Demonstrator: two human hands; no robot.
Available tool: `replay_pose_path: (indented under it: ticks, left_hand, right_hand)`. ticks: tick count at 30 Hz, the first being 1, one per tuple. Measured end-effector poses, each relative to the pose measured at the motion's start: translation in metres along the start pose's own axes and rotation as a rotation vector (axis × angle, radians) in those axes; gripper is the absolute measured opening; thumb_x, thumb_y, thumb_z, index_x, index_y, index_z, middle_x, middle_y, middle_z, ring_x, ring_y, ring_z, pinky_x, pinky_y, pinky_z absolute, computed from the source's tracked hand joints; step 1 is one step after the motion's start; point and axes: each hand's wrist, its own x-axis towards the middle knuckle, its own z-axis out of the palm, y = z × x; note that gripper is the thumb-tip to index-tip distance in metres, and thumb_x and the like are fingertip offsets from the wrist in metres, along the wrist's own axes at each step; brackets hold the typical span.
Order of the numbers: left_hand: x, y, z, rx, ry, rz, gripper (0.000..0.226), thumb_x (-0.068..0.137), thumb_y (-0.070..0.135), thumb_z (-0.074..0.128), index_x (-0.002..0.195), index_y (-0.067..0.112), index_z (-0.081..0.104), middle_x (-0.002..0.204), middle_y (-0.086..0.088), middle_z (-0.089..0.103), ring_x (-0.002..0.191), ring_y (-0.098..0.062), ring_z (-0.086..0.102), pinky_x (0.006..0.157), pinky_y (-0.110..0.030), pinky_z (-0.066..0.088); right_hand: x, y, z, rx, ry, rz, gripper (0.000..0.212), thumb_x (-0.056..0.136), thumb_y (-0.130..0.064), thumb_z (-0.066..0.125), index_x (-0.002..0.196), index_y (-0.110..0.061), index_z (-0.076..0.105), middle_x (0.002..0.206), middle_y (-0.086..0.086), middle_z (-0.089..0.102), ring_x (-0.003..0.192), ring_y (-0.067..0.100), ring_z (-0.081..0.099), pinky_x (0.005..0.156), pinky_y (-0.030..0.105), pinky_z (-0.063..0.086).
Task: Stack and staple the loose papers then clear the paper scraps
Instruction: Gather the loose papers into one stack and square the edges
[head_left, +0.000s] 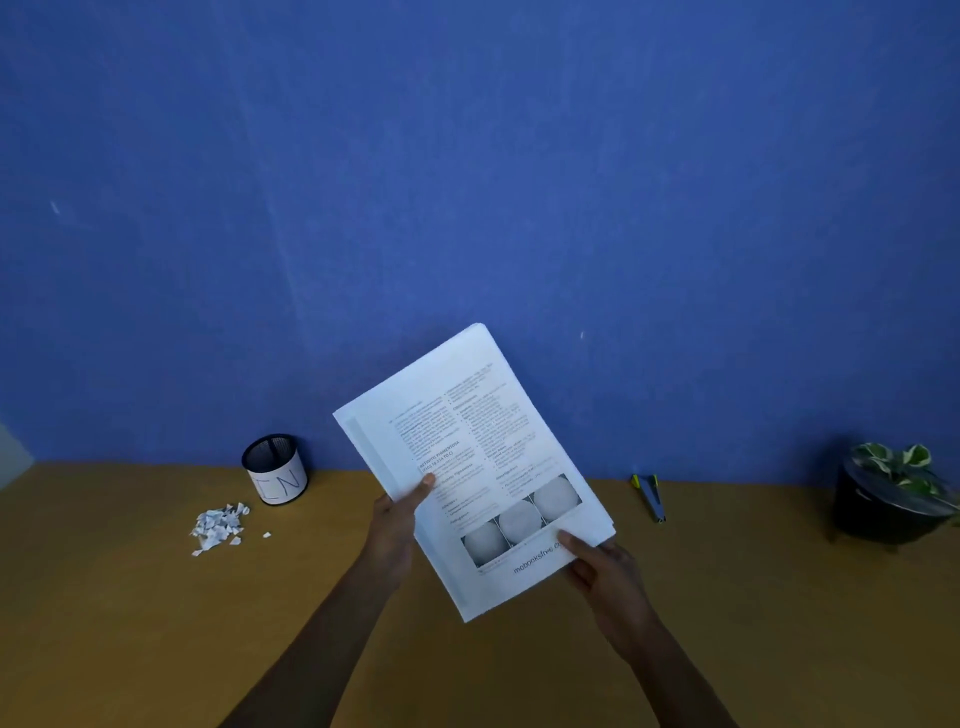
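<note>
A stack of printed white papers (467, 441) is lifted off the wooden desk (156, 649), tilted, its sheets slightly offset at the edges. My left hand (397, 525) grips the stack's left edge with the thumb on the top page. My right hand (605, 569) grips its lower right corner, thumb on top. A small blue stapler (650, 498) lies on the desk to the right, near the wall. A heap of torn paper scraps (217, 526) lies on the desk at the left.
A black mesh cup (275, 469) with a white label stands against the blue wall (467, 182), just behind the scraps. A potted plant (891, 493) in a dark pot stands at the far right.
</note>
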Motion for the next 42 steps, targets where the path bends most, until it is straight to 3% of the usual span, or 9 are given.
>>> replay_pose_path:
  ticks: [6,11,14,17,21,24,29,35,42]
  left_hand:
    - [-0.003,-0.002,0.013,-0.087,0.041,-0.057,0.037,0.09,0.015,0.067,0.126,0.014,0.062,0.125,-0.005,0.067,0.116,-0.026,0.061,0.094,-0.042,0.052]
    - [-0.005,0.0,0.018,-0.096,-0.014,-0.085,0.034,0.087,0.016,0.07,0.121,0.02,0.065,0.121,-0.002,0.071,0.113,-0.025,0.064,0.096,-0.048,0.052]
    - [0.005,0.019,0.002,-0.06,0.004,-0.041,0.039,0.084,0.017,0.073,0.122,0.015,0.064,0.119,-0.002,0.072,0.111,-0.023,0.066,0.082,-0.039,0.057]
    - [0.019,0.047,-0.024,-0.047,0.032,0.039,0.037,0.086,0.01,0.071,0.122,0.009,0.065,0.12,-0.005,0.071,0.111,-0.025,0.066,0.087,-0.038,0.054]
    - [0.022,0.061,-0.046,0.197,-0.02,0.047,0.026,0.085,0.002,0.069,0.108,0.011,0.073,0.111,-0.007,0.075,0.101,-0.027,0.07,0.082,-0.036,0.056]
    - [0.016,0.053,-0.047,0.431,-0.143,-0.006,0.023,0.083,0.003,0.071,0.1,0.017,0.077,0.106,-0.003,0.077,0.097,-0.023,0.073,0.075,-0.03,0.057]
    - [0.006,0.017,-0.034,0.59,-0.194,-0.077,0.025,0.085,0.014,0.072,0.108,0.024,0.071,0.106,0.007,0.075,0.097,-0.016,0.07,0.076,-0.03,0.055]
    - [-0.003,-0.038,-0.038,0.504,0.088,0.056,0.027,0.088,0.01,0.07,0.114,0.008,0.067,0.104,-0.006,0.07,0.091,-0.02,0.066,0.066,-0.027,0.052]
    - [-0.022,-0.071,-0.055,0.443,0.081,0.024,0.025,0.085,0.009,0.072,0.107,0.019,0.067,0.098,0.006,0.071,0.09,-0.015,0.069,0.059,-0.018,0.056]
  right_hand:
    - [-0.011,0.008,0.026,-0.086,-0.073,-0.02,0.034,0.08,-0.011,0.076,0.113,-0.009,0.07,0.111,0.01,0.075,0.104,0.025,0.071,0.084,0.037,0.059]
    - [-0.014,0.001,0.04,-0.203,0.059,-0.166,0.016,0.084,-0.005,0.073,0.097,-0.015,0.073,0.092,0.003,0.079,0.083,0.016,0.075,0.068,0.032,0.061]
    - [-0.01,-0.009,0.032,-0.309,0.088,-0.263,0.011,0.087,-0.005,0.07,0.096,-0.011,0.073,0.091,0.004,0.078,0.086,0.019,0.074,0.067,0.03,0.057]
    - [-0.006,-0.019,0.017,-0.407,0.116,-0.312,0.008,0.087,-0.006,0.07,0.09,-0.014,0.073,0.09,0.002,0.076,0.084,0.017,0.072,0.064,0.023,0.055]
    - [-0.003,-0.035,0.0,-0.547,0.118,-0.344,0.021,0.088,-0.005,0.07,0.086,-0.027,0.069,0.088,-0.006,0.073,0.074,-0.004,0.07,0.058,0.014,0.054]
    - [0.001,-0.04,-0.006,-0.644,0.115,-0.372,0.026,0.089,-0.007,0.069,0.084,-0.032,0.066,0.086,-0.014,0.071,0.072,-0.007,0.068,0.058,0.013,0.054]
    - [0.009,-0.028,-0.012,-0.766,0.138,-0.35,0.011,0.089,-0.01,0.069,0.098,-0.005,0.074,0.093,0.009,0.074,0.082,0.015,0.069,0.069,0.03,0.055]
    - [0.01,0.008,-0.018,-0.774,0.238,-0.348,0.021,0.089,-0.008,0.068,0.107,0.003,0.071,0.097,0.015,0.073,0.087,0.023,0.069,0.066,0.023,0.05]
    - [0.004,0.041,-0.029,-0.746,0.244,-0.258,0.017,0.088,-0.008,0.069,0.103,-0.002,0.074,0.088,0.004,0.074,0.08,0.008,0.069,0.062,0.017,0.051]
